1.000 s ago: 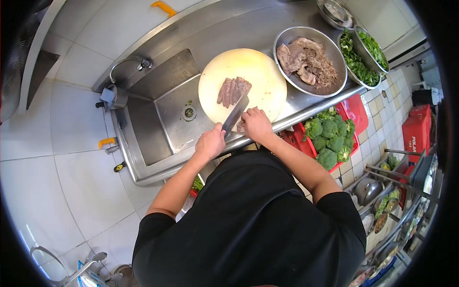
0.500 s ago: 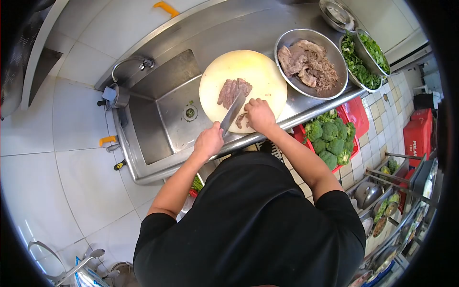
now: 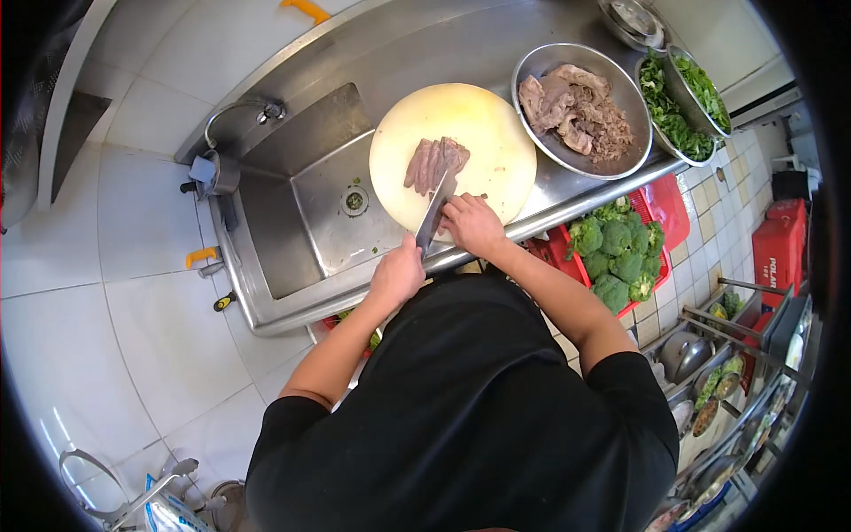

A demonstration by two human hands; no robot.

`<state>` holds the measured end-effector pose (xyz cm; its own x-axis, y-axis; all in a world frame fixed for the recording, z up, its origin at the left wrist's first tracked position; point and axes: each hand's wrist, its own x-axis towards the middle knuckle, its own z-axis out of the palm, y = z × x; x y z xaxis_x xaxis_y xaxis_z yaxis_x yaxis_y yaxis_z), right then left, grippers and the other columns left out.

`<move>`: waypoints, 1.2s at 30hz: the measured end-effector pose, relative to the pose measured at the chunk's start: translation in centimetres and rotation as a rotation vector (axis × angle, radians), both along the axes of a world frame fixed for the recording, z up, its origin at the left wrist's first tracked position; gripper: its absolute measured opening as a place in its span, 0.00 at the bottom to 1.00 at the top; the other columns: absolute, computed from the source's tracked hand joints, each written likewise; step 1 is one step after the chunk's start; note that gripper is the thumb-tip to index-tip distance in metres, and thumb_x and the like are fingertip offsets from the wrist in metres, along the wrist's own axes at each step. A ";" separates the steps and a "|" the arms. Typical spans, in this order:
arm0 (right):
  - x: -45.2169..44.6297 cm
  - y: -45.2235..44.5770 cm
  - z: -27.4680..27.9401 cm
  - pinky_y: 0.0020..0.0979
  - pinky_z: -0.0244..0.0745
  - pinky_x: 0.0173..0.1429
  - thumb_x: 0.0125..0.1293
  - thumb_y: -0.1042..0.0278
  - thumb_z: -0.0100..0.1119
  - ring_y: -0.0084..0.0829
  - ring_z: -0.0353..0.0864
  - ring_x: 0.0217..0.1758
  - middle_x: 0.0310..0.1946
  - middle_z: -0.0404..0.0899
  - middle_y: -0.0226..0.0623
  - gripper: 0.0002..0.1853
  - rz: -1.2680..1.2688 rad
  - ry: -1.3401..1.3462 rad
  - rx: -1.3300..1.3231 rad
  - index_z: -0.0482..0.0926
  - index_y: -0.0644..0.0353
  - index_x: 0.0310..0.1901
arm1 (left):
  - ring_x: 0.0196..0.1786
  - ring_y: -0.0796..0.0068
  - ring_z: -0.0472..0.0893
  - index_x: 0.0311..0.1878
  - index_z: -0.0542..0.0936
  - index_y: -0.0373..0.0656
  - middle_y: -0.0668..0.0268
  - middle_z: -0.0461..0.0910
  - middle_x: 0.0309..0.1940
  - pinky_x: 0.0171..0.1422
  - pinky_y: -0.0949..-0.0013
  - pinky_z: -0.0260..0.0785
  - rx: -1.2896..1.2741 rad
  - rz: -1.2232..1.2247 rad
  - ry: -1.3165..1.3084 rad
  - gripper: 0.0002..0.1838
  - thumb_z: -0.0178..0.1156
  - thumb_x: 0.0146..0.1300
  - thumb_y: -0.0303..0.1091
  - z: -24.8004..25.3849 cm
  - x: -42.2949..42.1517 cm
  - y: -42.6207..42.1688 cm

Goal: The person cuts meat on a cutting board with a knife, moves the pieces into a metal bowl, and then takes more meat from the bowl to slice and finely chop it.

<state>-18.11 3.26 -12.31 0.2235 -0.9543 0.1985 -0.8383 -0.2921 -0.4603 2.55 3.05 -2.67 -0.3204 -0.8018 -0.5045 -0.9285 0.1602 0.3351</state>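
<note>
My left hand (image 3: pixel 399 273) is closed around the handle of a kitchen knife (image 3: pixel 436 211), whose blade points up and to the right over the round cutting board (image 3: pixel 399 115). Beside the blade, the curled fingers of my right hand (image 3: pixel 472 223) press down on a small piece of meat (image 3: pixel 442 229) near the board's close edge. Most of that piece is hidden under the fingers. A pile of sliced cooked meat (image 3: pixel 436 165) lies mid-board, just past the knife tip.
To the right stands a steel bowl (image 3: pixel 644 146) of meat, with bowls of leafy greens (image 3: pixel 683 133) beyond. The sink basin (image 3: pixel 292 213) and tap (image 3: pixel 270 112) are on the left. Below the counter edge sits a red basket (image 3: pixel 660 275) of broccoli (image 3: pixel 626 266).
The knife has shifted slightly right, closer to my right hand. My right hand has moved a little left and down, covering the small meat pieces seen earlier.
</note>
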 end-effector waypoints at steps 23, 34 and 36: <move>-5.6 0.3 3.0 0.45 0.80 0.58 0.62 0.77 0.63 0.49 0.82 0.50 0.40 0.83 0.42 0.05 -0.102 -0.296 0.043 0.84 0.61 0.39 | 0.44 0.29 0.85 0.54 0.71 0.37 0.35 0.84 0.33 0.53 0.33 0.75 -0.045 0.001 0.105 0.13 0.50 0.81 0.38 2.2 -0.5 0.3; -3.9 2.0 0.6 0.43 0.78 0.59 0.63 0.75 0.67 0.47 0.81 0.52 0.43 0.83 0.40 0.05 -0.163 -0.278 -0.133 0.83 0.59 0.41 | 0.45 0.29 0.85 0.54 0.71 0.38 0.35 0.85 0.37 0.53 0.33 0.75 -0.043 -0.070 0.057 0.12 0.50 0.81 0.39 0.9 -2.3 -0.9; -4.1 1.8 0.2 0.43 0.78 0.59 0.64 0.75 0.66 0.47 0.81 0.53 0.43 0.83 0.40 0.05 -0.178 -0.231 -0.137 0.83 0.60 0.41 | 0.45 0.30 0.85 0.54 0.72 0.38 0.35 0.85 0.37 0.54 0.33 0.75 -0.032 -0.062 0.067 0.12 0.50 0.81 0.39 1.4 -3.0 -0.8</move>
